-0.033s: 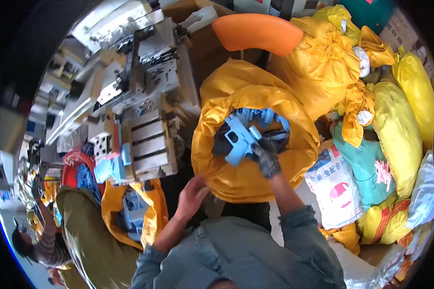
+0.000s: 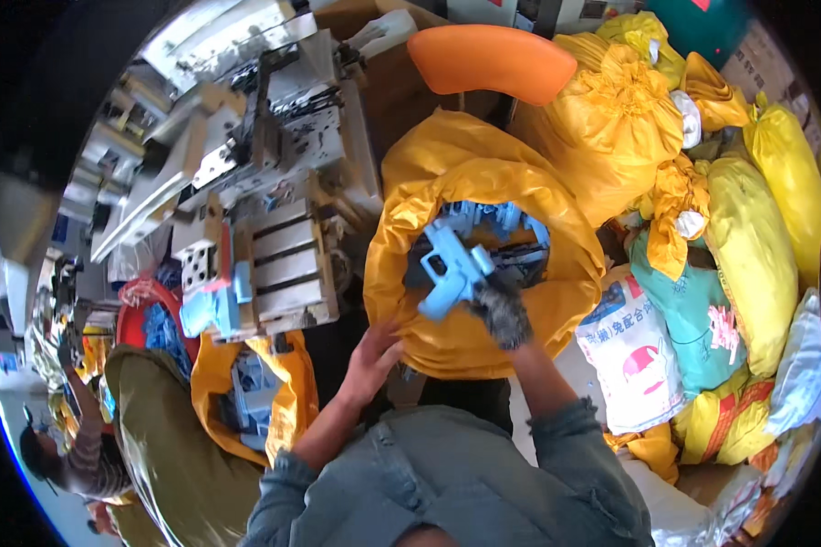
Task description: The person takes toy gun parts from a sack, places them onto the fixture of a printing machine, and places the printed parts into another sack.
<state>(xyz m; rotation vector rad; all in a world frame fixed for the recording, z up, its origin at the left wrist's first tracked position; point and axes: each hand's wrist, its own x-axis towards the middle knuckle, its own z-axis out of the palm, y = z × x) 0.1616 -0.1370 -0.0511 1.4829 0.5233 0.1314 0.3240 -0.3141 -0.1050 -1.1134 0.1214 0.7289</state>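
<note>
My right hand (image 2: 503, 314), in a dark grey glove, grips a light-blue plastic toy pistol (image 2: 456, 272) by its rear end. The pistol hangs over the mouth of an orange-yellow sack (image 2: 483, 342) whose rim is rolled back. Inside the sack lie more light-blue plastic pieces (image 2: 493, 219) and some dark ones, partly hidden by the pistol and the glove. At the sack's near left side is my bare left hand (image 2: 374, 360), with its fingers stretched out and slightly blurred; whether they touch the sack I cannot tell.
To the left stands a machine bench (image 2: 287, 260) with slats and metal parts. Below it, a smaller orange sack (image 2: 292, 387) holds blue pieces, near a red tub (image 2: 135, 328). An orange chair back (image 2: 493, 62) stands beyond; full sacks (image 2: 753, 255) crowd the right. Another person (image 2: 87, 447) is far left.
The toy pistol and my right hand have come slightly nearer to me, tilting a little. My left hand has shifted slightly to the right along the sack's near side.
</note>
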